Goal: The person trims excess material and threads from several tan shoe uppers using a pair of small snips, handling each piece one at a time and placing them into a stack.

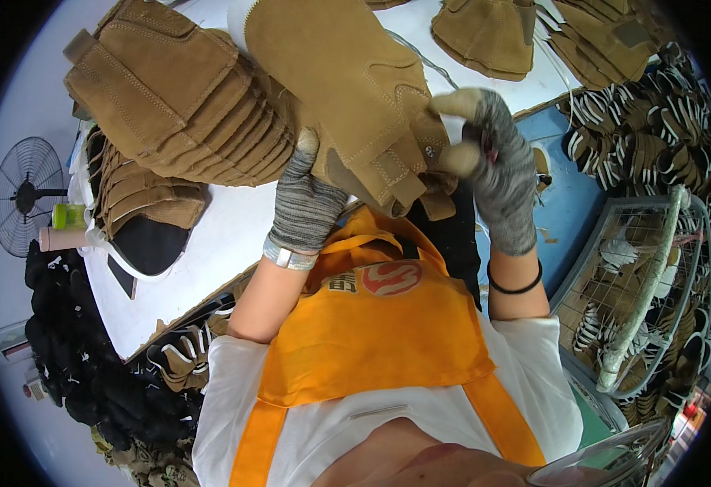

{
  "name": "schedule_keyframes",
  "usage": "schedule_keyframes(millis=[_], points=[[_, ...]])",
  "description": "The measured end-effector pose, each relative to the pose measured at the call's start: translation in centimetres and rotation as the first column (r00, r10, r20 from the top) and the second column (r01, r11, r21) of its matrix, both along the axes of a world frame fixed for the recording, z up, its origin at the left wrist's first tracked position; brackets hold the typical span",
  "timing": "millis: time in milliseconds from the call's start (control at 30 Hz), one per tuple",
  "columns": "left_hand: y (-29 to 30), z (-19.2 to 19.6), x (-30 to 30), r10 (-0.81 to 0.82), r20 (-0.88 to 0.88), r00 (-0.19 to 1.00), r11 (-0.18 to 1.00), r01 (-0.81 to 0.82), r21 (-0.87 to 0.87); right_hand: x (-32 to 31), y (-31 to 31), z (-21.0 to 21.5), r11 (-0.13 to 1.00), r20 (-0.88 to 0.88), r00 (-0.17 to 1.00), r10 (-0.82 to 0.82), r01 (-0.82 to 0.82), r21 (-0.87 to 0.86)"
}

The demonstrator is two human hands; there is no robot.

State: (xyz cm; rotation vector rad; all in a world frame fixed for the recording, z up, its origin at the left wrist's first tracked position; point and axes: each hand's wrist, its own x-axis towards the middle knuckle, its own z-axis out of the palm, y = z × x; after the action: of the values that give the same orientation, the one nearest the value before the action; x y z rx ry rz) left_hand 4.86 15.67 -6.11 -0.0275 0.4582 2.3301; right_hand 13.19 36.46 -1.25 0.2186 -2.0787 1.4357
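Both my hands wear grey knit gloves. My left hand [306,203] grips a tan suede work glove [339,89] from below, near its fingers. My right hand [497,166] pinches the same glove's finger end at its right side. The glove is held up above the white table [225,235], in front of my orange apron [371,333]. Just left of it, a tall stack of matching tan gloves [177,97] lies on the table, touching the held glove.
A second stack of tan gloves [140,195] sits on a black piece [148,243] at the table's left. More tan gloves [485,32] lie at the back. A wire basket [639,284] and heaped glove parts [664,130] are right; a fan [26,195] and black pile [71,357] left.
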Motion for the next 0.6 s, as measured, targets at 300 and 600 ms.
schedule_keyframes(millis=[300,600], points=[[1.6,0.0,-0.4,0.067,0.067,0.995,0.998,-0.067,0.003,1.8,1.0,-0.4,0.949,0.069,0.984,-0.163,0.138,0.284],[1.6,2.7,0.9,0.194,-0.040,0.980,0.972,-0.197,-0.128,0.8,3.2,-6.0,0.937,-0.028,0.937,-0.347,0.348,0.023]])
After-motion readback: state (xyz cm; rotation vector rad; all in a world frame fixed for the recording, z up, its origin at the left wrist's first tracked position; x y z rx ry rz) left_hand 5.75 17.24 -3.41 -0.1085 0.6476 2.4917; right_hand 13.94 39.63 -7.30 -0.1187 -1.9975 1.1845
